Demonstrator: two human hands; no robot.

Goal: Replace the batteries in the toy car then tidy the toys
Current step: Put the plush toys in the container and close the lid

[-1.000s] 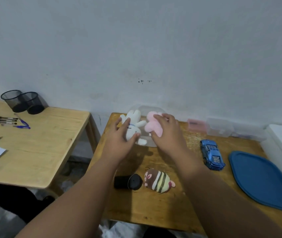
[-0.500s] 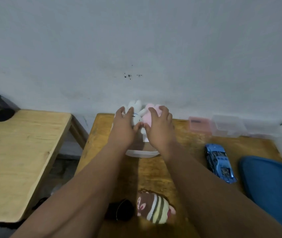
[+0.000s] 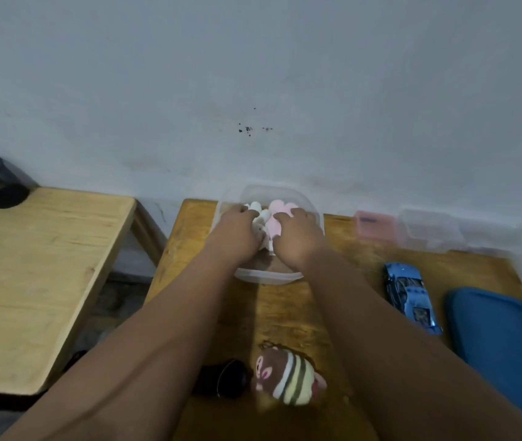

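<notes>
Left hand (image 3: 234, 235) — fingers curled round the white plush toy (image 3: 257, 214); right hand (image 3: 298, 238) — fingers curled over the pink plush toy (image 3: 277, 213). Both toys sit inside the clear tub (image 3: 266, 277) at the far edge of the table (image 3: 285, 313). The blue toy car (image 3: 409, 294) lies right of the tub, beside a blue lid (image 3: 501, 345); a striped plush toy (image 3: 288, 377) lies nearer.

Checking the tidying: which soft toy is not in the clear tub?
The brown striped plush, lying on the table; the white plush and pink plush are inside the clear tub.
</notes>
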